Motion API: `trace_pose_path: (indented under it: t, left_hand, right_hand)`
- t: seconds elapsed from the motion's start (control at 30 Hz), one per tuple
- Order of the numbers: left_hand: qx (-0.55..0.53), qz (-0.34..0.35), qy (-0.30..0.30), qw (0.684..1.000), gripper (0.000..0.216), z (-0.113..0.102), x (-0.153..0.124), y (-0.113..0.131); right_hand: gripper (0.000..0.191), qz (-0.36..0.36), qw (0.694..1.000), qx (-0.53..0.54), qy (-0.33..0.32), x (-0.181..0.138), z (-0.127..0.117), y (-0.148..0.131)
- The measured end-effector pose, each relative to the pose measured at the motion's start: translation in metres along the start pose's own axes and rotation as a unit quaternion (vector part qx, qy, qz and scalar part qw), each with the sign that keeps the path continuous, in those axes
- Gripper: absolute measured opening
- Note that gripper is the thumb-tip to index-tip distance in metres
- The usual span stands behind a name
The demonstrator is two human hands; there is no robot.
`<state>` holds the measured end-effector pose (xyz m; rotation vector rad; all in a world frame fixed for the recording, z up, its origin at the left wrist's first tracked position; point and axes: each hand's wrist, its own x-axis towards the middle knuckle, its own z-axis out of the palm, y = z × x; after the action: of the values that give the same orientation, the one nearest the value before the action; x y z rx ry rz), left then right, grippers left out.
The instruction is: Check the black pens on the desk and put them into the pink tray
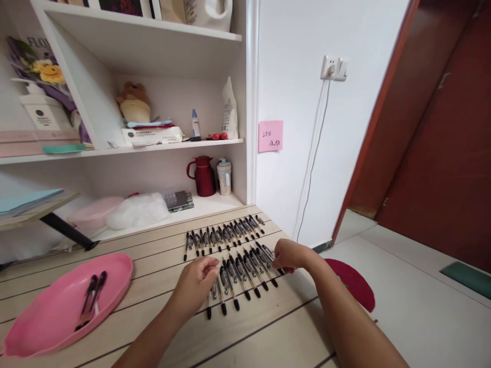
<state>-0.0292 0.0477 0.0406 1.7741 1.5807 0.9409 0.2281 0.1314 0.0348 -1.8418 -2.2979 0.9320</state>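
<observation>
Black-capped clear pens lie side by side on the wooden table in two slanting rows, a back row of pens (222, 235) and a front row of pens (249, 267). At the left end of the front row is my left hand (196, 282), its fingers curled together close to the pens; what they hold, if anything, is hidden. My right hand (290, 255) is at the right end of that row, with bent fingers closed around the outermost pen (281, 270), which they partly cover. Several more pens (92, 299) rest in a pink tray (42, 319) at the left.
Behind the table, white shelves (172, 151) hold a red jug (204, 176), a light cup (224, 176) and a plastic bag (138, 212). A pink note (270, 136) is stuck on the wall near a hanging cable (318, 138). A red round stool (353, 286) stands beyond the table's right edge.
</observation>
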Motion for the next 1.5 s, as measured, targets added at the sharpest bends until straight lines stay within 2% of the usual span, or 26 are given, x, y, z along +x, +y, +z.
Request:
trace_pose_path:
  t: [0.1, 0.2, 0.33, 0.37, 0.43, 0.53, 0.6, 0.67, 0.87, 0.97, 1.03, 1.1, 1.17, 1.23, 1.33, 1.4, 1.5]
  left_hand:
    - [-0.174, -0.098, -0.045, 0.979, 0.033, 0.025, 0.007, 0.016]
    - [-0.338, -0.161, -0.061, 0.925, 0.044, 0.047, 0.016, 0.027]
    - [-0.459, -0.171, -0.08, 0.868, 0.022, 0.063, 0.026, 0.03]
    - [-0.476, -0.177, -0.076, 0.858, 0.018, 0.064, 0.027, 0.029]
    - [-0.501, -0.2, -0.063, 0.839, 0.013, 0.063, 0.027, 0.025]
    - [-0.515, -0.236, -0.035, 0.824, 0.01, 0.054, 0.021, 0.019]
    - [-0.51, -0.244, -0.021, 0.825, 0.009, 0.046, 0.015, 0.015]
    - [-0.501, -0.239, -0.026, 0.832, 0.01, 0.039, 0.008, 0.01]
    - [-0.45, -0.158, -0.068, 0.877, 0.021, 0.028, -0.012, -0.008]
    - [-0.416, -0.149, -0.074, 0.894, 0.026, 0.027, -0.019, -0.014]
    - [-0.396, -0.149, -0.081, 0.903, 0.027, 0.028, -0.022, -0.015]
    - [-0.376, -0.144, -0.092, 0.911, 0.028, 0.029, -0.024, -0.014]
    - [-0.353, -0.137, -0.108, 0.919, 0.029, 0.031, -0.025, -0.013]
    - [-0.334, -0.13, -0.12, 0.926, 0.032, 0.034, -0.026, -0.011]
    - [-0.321, -0.13, -0.128, 0.929, 0.032, 0.037, -0.028, -0.008]
    - [-0.318, -0.133, -0.134, 0.929, 0.031, 0.038, -0.028, -0.007]
    - [-0.319, -0.136, -0.134, 0.928, 0.031, 0.039, -0.029, -0.005]
  right_hand:
    - [0.016, -0.065, 0.994, 0.091, 0.021, -0.001, 0.002, -0.003]
    - [0.016, -0.15, 0.973, 0.177, -0.002, -0.001, 0.01, -0.014]
    - [0.02, -0.199, 0.952, 0.228, -0.04, -0.004, 0.015, -0.023]
    - [0.021, -0.198, 0.952, 0.229, -0.029, -0.004, 0.013, -0.022]
    - [0.02, -0.171, 0.963, 0.203, 0.035, -0.003, 0.006, -0.013]
    - [0.008, -0.082, 0.985, 0.066, 0.135, 0.002, -0.002, 0.004]
    - [0.01, -0.035, 0.989, -0.03, 0.14, 0.007, -0.002, 0.011]
    - [0.012, -0.014, 0.989, -0.071, 0.127, 0.012, 0.003, 0.012]
    - [0.013, -0.014, 0.99, -0.085, 0.116, 0.018, 0.013, 0.009]
    - [0.013, -0.022, 0.99, -0.089, 0.107, 0.015, 0.008, 0.012]
    - [0.014, -0.04, 0.993, -0.048, 0.103, 0.011, 0.004, 0.014]
    - [0.016, -0.091, 0.988, 0.076, 0.096, 0.008, 0.002, 0.011]
    - [0.017, -0.161, 0.951, 0.25, 0.083, 0.006, 0.004, 0.002]
    - [0.02, -0.214, 0.89, 0.396, 0.073, 0.005, 0.011, -0.011]
    - [0.025, -0.224, 0.818, 0.524, 0.079, 0.005, 0.022, -0.031]
    - [0.026, -0.213, 0.798, 0.557, 0.08, 0.005, 0.028, -0.039]
    - [0.026, -0.209, 0.79, 0.572, 0.073, 0.003, 0.031, -0.045]
